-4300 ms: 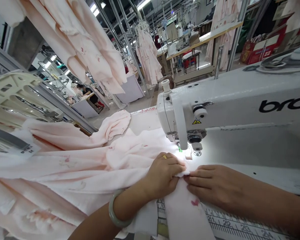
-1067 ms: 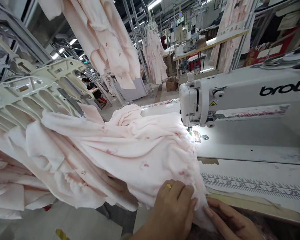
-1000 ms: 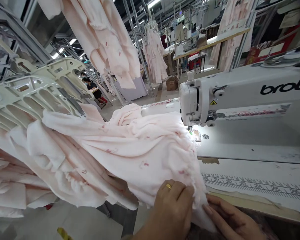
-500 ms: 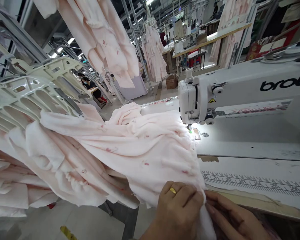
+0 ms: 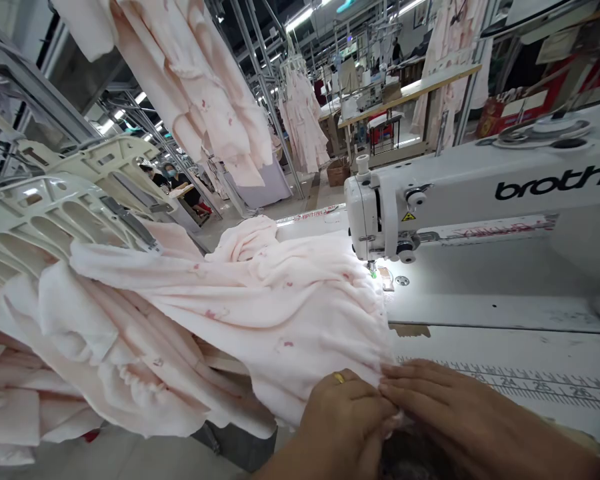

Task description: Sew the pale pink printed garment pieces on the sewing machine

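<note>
A pale pink garment (image 5: 300,313) with small reddish prints lies across the sewing machine bed, its gathered right edge running under the needle area (image 5: 373,268). My left hand (image 5: 347,413), with a gold ring, is closed on the garment's near edge. Beside it, my right hand (image 5: 430,393) has its fingers together, their tips on the same edge and against my left hand; its thumb is hidden. The white sewing machine (image 5: 460,193) stands to the right, its lamp lighting the cloth by the needle.
Cream plastic hanger clamps (image 5: 65,213) hold more pink cloth (image 5: 120,360) at the left. Pink garments (image 5: 195,87) hang overhead. A ruler strip (image 5: 545,387) runs along the table's front right. Farther back are a wooden-edged table (image 5: 410,93), a cardboard box (image 5: 338,172) and seated people.
My right hand has moved up and left over the cloth edge, against my left hand. My left hand still grips the cloth. The view has shifted slightly.
</note>
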### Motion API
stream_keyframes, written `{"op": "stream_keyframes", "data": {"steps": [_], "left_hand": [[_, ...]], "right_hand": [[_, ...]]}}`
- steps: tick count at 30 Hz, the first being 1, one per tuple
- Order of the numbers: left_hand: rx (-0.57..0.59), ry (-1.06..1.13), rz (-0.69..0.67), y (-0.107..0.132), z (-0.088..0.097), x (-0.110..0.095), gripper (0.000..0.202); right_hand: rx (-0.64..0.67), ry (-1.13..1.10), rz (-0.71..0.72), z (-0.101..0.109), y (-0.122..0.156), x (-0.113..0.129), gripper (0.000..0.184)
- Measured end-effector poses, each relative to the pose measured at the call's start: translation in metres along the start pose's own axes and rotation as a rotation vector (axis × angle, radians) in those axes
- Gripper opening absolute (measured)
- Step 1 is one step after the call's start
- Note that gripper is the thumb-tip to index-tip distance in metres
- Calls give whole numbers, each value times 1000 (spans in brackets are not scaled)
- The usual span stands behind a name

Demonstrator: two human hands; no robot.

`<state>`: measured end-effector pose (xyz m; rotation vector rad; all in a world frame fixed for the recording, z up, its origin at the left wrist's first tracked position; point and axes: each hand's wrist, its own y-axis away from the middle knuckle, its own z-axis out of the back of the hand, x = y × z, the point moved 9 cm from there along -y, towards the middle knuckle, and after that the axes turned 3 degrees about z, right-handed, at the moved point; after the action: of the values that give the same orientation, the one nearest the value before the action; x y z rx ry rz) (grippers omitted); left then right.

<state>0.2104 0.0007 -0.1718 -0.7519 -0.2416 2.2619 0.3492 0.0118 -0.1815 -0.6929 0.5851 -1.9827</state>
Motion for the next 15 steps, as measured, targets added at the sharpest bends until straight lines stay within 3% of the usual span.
{"op": "stream_keyframes", "data": {"steps": [6,10,13,15], "left_hand": [[447,182,163,-24,20,8,20],[396,1,75,-68,39,21,26],[425,-273,24,-92,20,40,37],[489,-427,68,-96,3,55,37]], "right_hand": [[213,-187,139,4,-32,9,36],[208,-78,296,3,-40,20,36],[265,27,444,-5,-41,26,38],[298,53,530,-8,-44,28,40]]}}
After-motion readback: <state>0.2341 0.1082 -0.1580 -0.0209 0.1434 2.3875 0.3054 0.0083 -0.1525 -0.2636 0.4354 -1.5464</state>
